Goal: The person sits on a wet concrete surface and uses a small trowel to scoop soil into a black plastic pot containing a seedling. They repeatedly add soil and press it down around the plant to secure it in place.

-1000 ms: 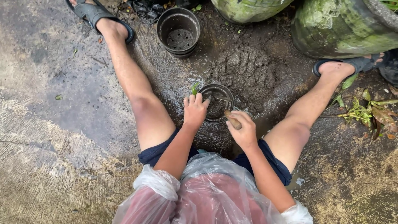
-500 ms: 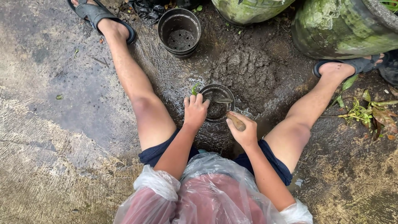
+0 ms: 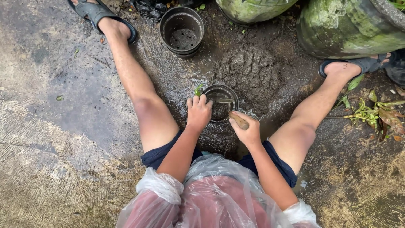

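- I see my left hand [image 3: 198, 112] clasping the near-left rim of the small black pot [image 3: 220, 103], fingers curled over its edge.
- My right hand [image 3: 247, 131], just right of that pot, grips a wooden-handled tool [image 3: 238, 120] reaching inside.
- Wet soil heap [image 3: 249, 71] lies just beyond the pot; an empty black pot [image 3: 182, 29] sits farther beyond-left.

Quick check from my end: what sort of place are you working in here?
Probably an outdoor garden or yard corner: wet concrete ground, a mound of mud, an empty black plastic pot and big mossy planters.
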